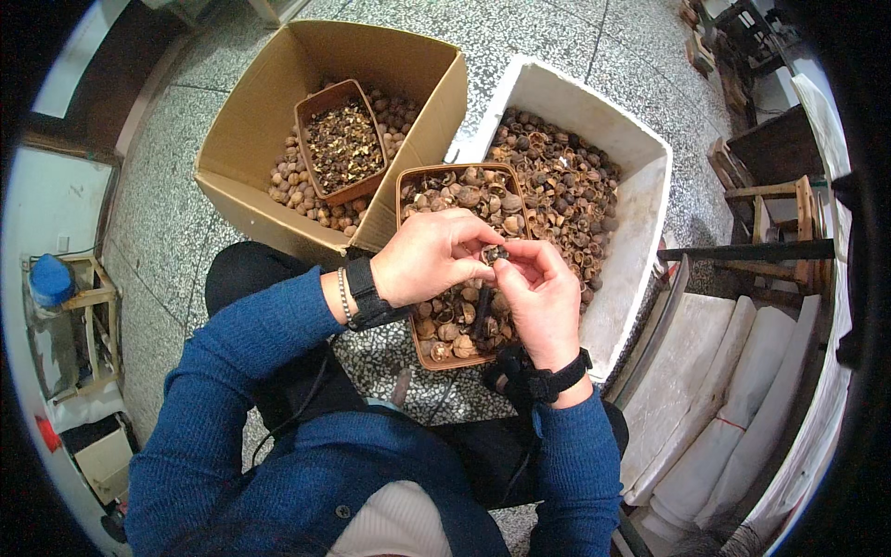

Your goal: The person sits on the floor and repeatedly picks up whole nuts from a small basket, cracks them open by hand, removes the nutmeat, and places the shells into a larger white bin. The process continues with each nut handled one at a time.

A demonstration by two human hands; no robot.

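Fingertips of my left hand (431,254) and my right hand (543,292) meet on a small dark piece of walnut (494,255), above a brown plastic tray (456,363). Cracked walnuts (463,195) and shells fill that tray, and a dark, narrow object (482,310) lies among them. To the upper left, a cardboard box (243,132) holds whole walnuts (296,182); a second brown tray (348,193) with dark and pale walnut bits (342,146) rests on them. A white foam box (637,163) on the right contains many empty shells (567,198).
The boxes stand on a speckled terrazzo floor (174,209). Wooden stools (800,216), a dark bar (752,250) and wrapped white rolls (724,411) are at the right. A wooden frame with a blue-topped container (52,280) stands at the far left.
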